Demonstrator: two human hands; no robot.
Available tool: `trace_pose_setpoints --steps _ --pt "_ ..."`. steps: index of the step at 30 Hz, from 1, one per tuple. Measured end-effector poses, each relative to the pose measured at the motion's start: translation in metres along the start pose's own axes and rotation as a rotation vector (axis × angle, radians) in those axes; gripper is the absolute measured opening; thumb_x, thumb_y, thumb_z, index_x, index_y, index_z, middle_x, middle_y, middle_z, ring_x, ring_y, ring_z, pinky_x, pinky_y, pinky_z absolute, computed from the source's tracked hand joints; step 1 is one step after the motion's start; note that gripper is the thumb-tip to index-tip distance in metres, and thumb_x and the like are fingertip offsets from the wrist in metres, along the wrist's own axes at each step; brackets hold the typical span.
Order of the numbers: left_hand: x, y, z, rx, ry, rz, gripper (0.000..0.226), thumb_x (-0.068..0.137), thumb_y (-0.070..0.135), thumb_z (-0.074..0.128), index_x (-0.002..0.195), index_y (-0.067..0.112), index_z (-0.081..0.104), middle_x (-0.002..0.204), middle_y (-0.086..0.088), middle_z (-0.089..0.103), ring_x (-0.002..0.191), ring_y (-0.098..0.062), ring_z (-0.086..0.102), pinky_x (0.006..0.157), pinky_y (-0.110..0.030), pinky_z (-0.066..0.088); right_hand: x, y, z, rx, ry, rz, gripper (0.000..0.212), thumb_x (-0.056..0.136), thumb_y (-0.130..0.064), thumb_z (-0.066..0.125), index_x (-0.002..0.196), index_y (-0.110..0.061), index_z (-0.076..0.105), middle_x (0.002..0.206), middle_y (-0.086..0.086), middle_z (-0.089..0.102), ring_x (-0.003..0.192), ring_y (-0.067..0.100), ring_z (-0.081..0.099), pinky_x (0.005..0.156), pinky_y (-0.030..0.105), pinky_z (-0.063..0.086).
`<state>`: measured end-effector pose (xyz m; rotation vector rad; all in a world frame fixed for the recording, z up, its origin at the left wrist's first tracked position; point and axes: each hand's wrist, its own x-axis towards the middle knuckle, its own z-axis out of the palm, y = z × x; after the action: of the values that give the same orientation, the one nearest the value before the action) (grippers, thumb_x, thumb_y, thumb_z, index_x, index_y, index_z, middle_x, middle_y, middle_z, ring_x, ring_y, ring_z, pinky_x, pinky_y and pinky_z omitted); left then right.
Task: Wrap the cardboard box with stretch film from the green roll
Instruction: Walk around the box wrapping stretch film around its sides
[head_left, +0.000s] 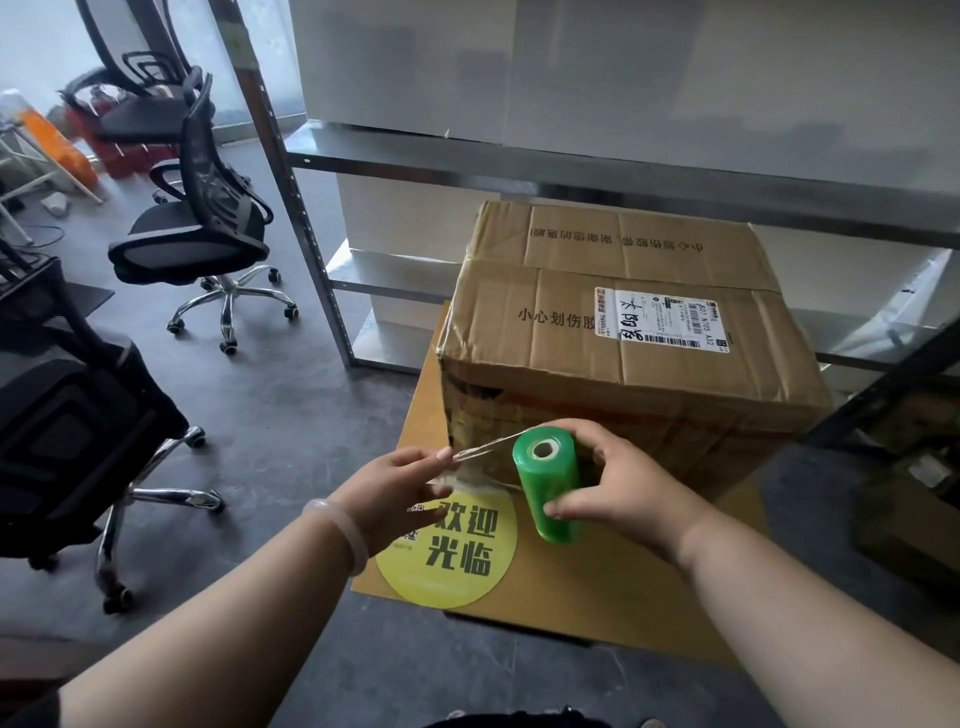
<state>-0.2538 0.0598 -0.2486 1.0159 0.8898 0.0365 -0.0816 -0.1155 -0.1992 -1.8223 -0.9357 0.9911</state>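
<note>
Our right hand (621, 483) grips the green stretch-film roll (548, 486) at lower centre, just before the cardboard box (618, 332). Our left hand (397, 486) pinches the film's free end (480, 451). That thin strip could rope up or snap if we pull before anchoring it on the box.

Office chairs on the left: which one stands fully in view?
The middle office chair, beside the metal shelf post: its mesh back, seat and chrome wheeled base all show. The nearest chair is cut by the frame edge, and the far one is partly hidden.
</note>
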Motion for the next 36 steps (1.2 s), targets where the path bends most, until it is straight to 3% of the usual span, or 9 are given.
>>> trace_pose_setpoints --steps 3,8,13,19,22,26,28,33,36 --pt "-0.001 0.005 -0.003 -0.028 -0.045 0.013 0.040 0.076 0.036 0.069 0.106 0.009 0.067 0.113 -0.008 0.068 0.101 -0.024 0.064 0.091 -0.042 0.055 0.003 -0.005 -0.003 -0.012 -0.024 0.001 0.066 0.065 0.002 0.081 0.113 -0.035 0.056 0.111 -0.014 0.062 0.110 0.001 0.053 0.091 0.016 0.045" --pt "0.001 0.028 -0.002 0.148 -0.155 0.102 0.055 0.077 0.039 0.073 0.119 0.007 0.059 0.115 -0.012 0.072 0.112 -0.025 0.067 0.097 -0.041 0.052 0.007 -0.009 -0.007 -0.048 -0.082 0.004 0.068 0.064 -0.002 0.082 0.120 -0.031 0.056 0.115 -0.014 0.062 0.111 -0.002 0.053 0.081 0.004 0.043" --pt "-0.007 0.041 0.009 0.401 -0.255 0.156 0.072 0.071 0.027 0.083 0.133 0.027 0.047 0.110 -0.013 0.068 0.096 -0.024 0.070 0.092 -0.040 0.057 0.006 -0.014 -0.008 -0.074 -0.110 0.015 0.071 0.064 -0.012 0.082 0.126 -0.032 0.053 0.119 -0.014 0.059 0.112 -0.003 0.049 0.086 0.013 0.040" --pt "-0.008 0.021 0.040 0.819 -0.117 0.371 0.093 0.059 0.060 0.083 0.138 0.022 0.055 0.118 -0.002 0.070 0.104 -0.013 0.068 0.092 -0.037 0.058 0.008 -0.007 -0.004 0.005 -0.043 0.075 0.071 0.070 -0.010 0.082 0.127 -0.025 0.042 0.119 -0.002 0.059 0.112 0.009 0.055 0.095 0.026 0.046" --pt "-0.007 0.011 0.049 0.777 -0.041 0.480 0.078 0.068 0.050 0.083 0.135 0.019 0.059 0.113 0.004 0.072 0.104 -0.006 0.067 0.094 -0.034 0.057 0.008 0.000 -0.004 0.052 -0.006 0.093 0.067 0.069 -0.015 0.084 0.122 -0.024 0.044 0.115 -0.004 0.059 0.107 0.006 0.057 0.091 0.025 0.050" --pt "-0.011 0.008 0.051 0.831 0.056 0.590 0.057 0.078 0.037 0.079 0.129 0.017 0.065 0.081 0.017 0.064 0.069 0.009 0.058 0.068 -0.009 0.048 0.001 0.006 -0.004 0.120 0.016 0.080 0.069 0.059 -0.032 0.087 0.119 -0.034 0.053 0.122 -0.006 0.061 0.117 0.012 0.056 0.101 0.041 0.047" --pt "-0.013 0.007 0.051 0.852 0.109 0.642 0.053 0.079 0.032 0.079 0.129 0.018 0.065 0.085 0.016 0.064 0.074 0.007 0.058 0.069 -0.005 0.045 -0.003 0.008 0.001 0.038 0.071 0.062 0.068 0.067 -0.026 0.083 0.127 -0.032 0.051 0.127 -0.005 0.058 0.122 0.014 0.051 0.106 0.037 0.041" --pt "-0.014 -0.003 0.055 0.879 0.272 0.720 0.054 0.076 0.031 0.082 0.128 0.027 0.066 0.097 0.001 0.067 0.092 -0.015 0.062 0.085 -0.031 0.051 -0.003 0.015 0.016 0.187 0.065 0.157 0.060 0.068 -0.029 0.069 0.124 -0.046 0.054 0.128 -0.002 0.059 0.117 0.026 0.058 0.099 0.049 0.048" --pt "-0.014 -0.011 0.052 0.876 0.258 0.791 0.055 0.076 0.026 0.083 0.127 0.033 0.065 0.091 0.011 0.061 0.086 -0.015 0.064 0.083 -0.034 0.056 -0.004 0.011 0.011 0.563 0.052 0.259 0.047 0.087 -0.006 0.035 0.118 -0.028 0.063 0.117 0.015 0.066 0.106 0.035 0.064 0.089 0.047 0.054"
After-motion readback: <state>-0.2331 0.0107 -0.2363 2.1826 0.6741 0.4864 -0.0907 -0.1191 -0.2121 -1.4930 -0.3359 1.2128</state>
